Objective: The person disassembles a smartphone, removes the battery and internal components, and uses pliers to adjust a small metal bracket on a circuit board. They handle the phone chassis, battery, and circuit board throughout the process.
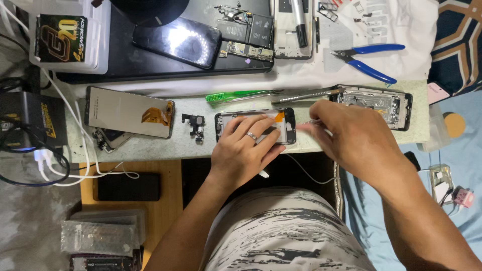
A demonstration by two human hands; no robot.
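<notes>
Head view: green toothbrush [236,95] and tweezers [306,94] lie beyond opened phone [283,120].

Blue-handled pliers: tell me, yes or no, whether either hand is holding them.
No: the blue-handled pliers lie untouched on the white cloth, away from both hands.

The phone frame [255,126] lies under the left hand [244,150]; the toothbrush [236,96] behind it, the pliers [369,59] far right.
</notes>
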